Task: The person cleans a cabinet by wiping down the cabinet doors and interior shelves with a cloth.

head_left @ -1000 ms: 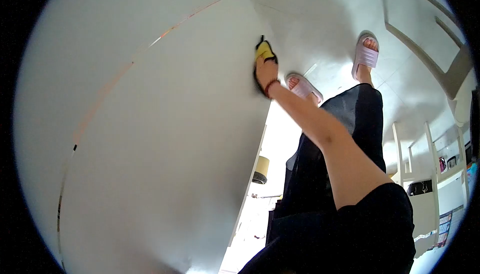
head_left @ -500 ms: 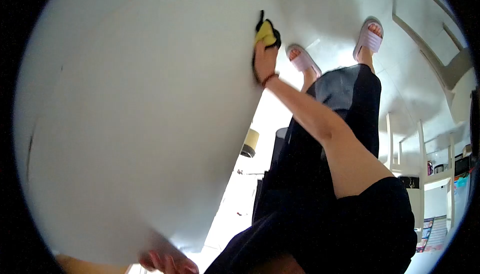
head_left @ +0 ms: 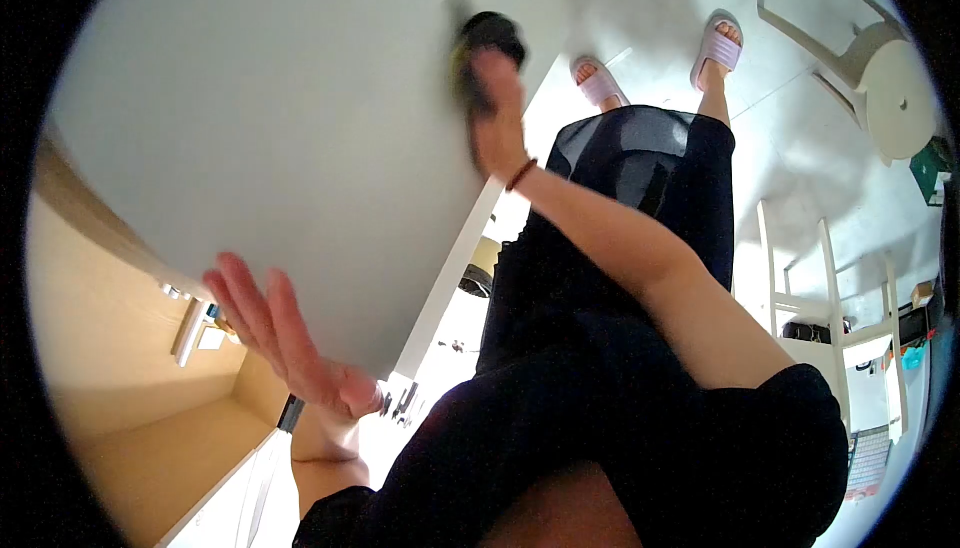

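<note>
My right hand (head_left: 498, 113) presses a black-and-yellow pad (head_left: 487, 33) against a large white panel (head_left: 280, 138), close to the panel's long edge. The pad is blurred and partly covered by my fingers, so its exact kind does not show. A dark band circles my right wrist. At the panel's lower end is my left hand (head_left: 290, 338), its fingers stretched out and nothing held in it. Whether those fingers touch the panel I cannot tell.
Beyond the panel's lower left edge lies a wood-coloured interior (head_left: 130, 348) with small items. My feet in pink slides (head_left: 718, 50) stand on the pale floor. A white chair (head_left: 900, 98) is at upper right, with white frame-like legs (head_left: 825, 278) below it.
My right hand has moved the pad left and slightly down in view. My left hand has risen into fuller view with its fingers extended. The view has shifted, showing the wood-coloured interior.
</note>
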The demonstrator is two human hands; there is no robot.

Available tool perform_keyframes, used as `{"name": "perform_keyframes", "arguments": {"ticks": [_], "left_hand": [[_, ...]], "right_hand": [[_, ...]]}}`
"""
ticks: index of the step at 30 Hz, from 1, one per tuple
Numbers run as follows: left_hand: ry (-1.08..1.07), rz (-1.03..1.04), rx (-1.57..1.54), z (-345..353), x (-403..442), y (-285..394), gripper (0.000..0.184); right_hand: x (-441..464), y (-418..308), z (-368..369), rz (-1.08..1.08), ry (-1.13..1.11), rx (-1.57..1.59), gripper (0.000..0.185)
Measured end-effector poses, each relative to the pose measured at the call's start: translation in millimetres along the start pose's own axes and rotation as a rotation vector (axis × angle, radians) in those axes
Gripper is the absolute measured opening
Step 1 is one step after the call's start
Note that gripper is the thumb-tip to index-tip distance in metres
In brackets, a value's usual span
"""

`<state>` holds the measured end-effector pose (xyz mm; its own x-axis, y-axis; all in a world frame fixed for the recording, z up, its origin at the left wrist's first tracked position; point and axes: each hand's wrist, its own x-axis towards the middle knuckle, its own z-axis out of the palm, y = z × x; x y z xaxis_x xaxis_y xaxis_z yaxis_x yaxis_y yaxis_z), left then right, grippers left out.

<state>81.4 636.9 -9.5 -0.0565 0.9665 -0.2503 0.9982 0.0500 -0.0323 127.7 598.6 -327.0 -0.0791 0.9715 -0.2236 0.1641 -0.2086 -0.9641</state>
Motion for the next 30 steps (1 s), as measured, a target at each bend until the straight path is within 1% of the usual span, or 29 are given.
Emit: {"name": "perform_keyframes", "arguments": {"ticks": [1, 2, 4, 5, 8, 9, 10, 11, 12, 13, 14, 15, 16, 17, 18, 19, 20, 21, 22, 24, 25, 26, 27, 28, 30], "left_hand": [[-0.04, -0.021, 0.004, 2.7, -1.9, -1.9, 0.097], [-0.046, -0.008, -0.012, -0.7, -4.4, -3.1, 0.097], [-0.04, 0.032, -0.051, 1.1, -2.2, -7.6, 0.098], [-0.023, 0.03, -0.062, 0.7, -1.2, -6.8, 0.098], [0.009, 0.059, -0.099, 0.5, -7.3, -2.4, 0.098], [0.008, 0.085, -0.097, -4.7, -9.2, 1.5, 0.098], [0.006, 0.111, -0.094, -5.9, -9.7, 2.4, 0.098], [0.056, 0.239, -0.035, -0.3, -7.6, -0.2, 0.097], [0.058, 0.268, -0.033, 2.8, -6.3, -2.6, 0.095], [0.042, 0.264, -0.04, 4.5, -6.0, -4.0, 0.093], [0.021, 0.257, -0.045, 5.4, -6.1, -4.4, 0.092], [0.035, 0.259, -0.094, 6.4, -4.8, -5.0, 0.089], [0.009, 0.247, -0.078, 5.7, -3.3, -2.0, 0.09], [-0.003, 0.201, -0.035, 5.1, -5.3, 0.6, 0.091], [-0.008, 0.18, 0.004, 5.7, -5.7, 3.8, 0.091], [-0.014, 0.159, 0.044, 6.3, -6.2, 6.9, 0.092], [-0.017, 0.165, 0.076, 3.7, -6.6, 10.5, 0.092], [-0.036, 0.157, 0.12, 4.1, -4.5, 12.7, 0.093], [-0.056, 0.15, 0.164, 4.6, -2.3, 14.8, 0.094], [-0.131, 0.103, 0.271, -1.8, -2.0, 17.6, 0.1], [-0.115, 0.035, 0.252, 0.5, -1.8, 24.9, 0.1], [0.015, 0.052, 0.14, 6.7, -0.3, 28.0, 0.093], [0.148, 0.068, 0.032, 14.5, 1.0, 30.0, 0.087], [0.283, 0.085, -0.071, 18.3, 0.1, 32.1, 0.08], [0.374, -0.054, -0.237, 17.7, -2.4, 25.2, 0.067]], "right_hand": [[1.1, 30.1, 11.4, 0.333, -0.003, 0.185, 0.032], [1.1, 38.7, 10.4, 0.665, -0.004, 0.377, 0.033], [-8.9, -1.9, 10.5, 0.727, 0.062, 0.249, 0.032], [-21.4, -54.3, 1.0, 0.671, 0.136, 0.478, 0.029], [-79.3, -166.7, -51.3, 0.215, -0.137, 0.542, 0.051], [-70.4, -174.3, -76.8, -0.369, -0.356, 0.28, 0.059], [-79.6, -163.8, -70.1, -0.566, -0.283, 0.274, 0.06], [-72.3, -146.2, -63.7, -0.668, -0.304, 0.3, 0.059], [-60.3, -123.5, -58.1, -0.765, -0.326, 0.325, 0.059], [-56.4, -98.0, -56.9, -0.657, -0.478, 0.261, 0.042], [-50.8, -67.5, -44.7, -0.505, -0.364, 0.31, 0.044], [-45.4, -40.9, -37.3, -0.326, -0.194, 0.245, 0.051], [-36.6, 3.1, -24.8, -0.202, -0.124, 0.116, 0.053], [-27.8, 63.0, 5.1, 0.139, -0.008, 0.335, 0.047], [-14.5, 96.1, 12.3, 0.355, 0.177, 0.18, 0.04], [0.7, 133.4, 10.6, 0.625, 0.065, 0.136, 0.041], [4.5, 182.0, 23.7, 0.743, 0.049, 0.269, 0.045], [13.9, 169.9, 13.7, 0.756, 0.052, 0.08, 0.041], [4.9, 156.9, 14.1, 0.586, -0.006, -0.126, 0.039], [-34.6, 104.1, 17.6, 0.224, -0.133, -0.533, 0.039], [-55.8, 71.5, 14.5, 0.023, -0.193, -0.737, 0.041], [-63.9, 14.3, -7.0, 0.281, -0.201, -0.168, 0.046], [-71.4, -44.1, -29.2, 0.533, -0.08, 0.382, 0.053], [-98.0, -89.4, -46.4, 0.485, -0.11, 0.463, 0.057], [-100.5, -133.1, -88.9, -0.317, -0.336, 0.278, 0.054]]}}
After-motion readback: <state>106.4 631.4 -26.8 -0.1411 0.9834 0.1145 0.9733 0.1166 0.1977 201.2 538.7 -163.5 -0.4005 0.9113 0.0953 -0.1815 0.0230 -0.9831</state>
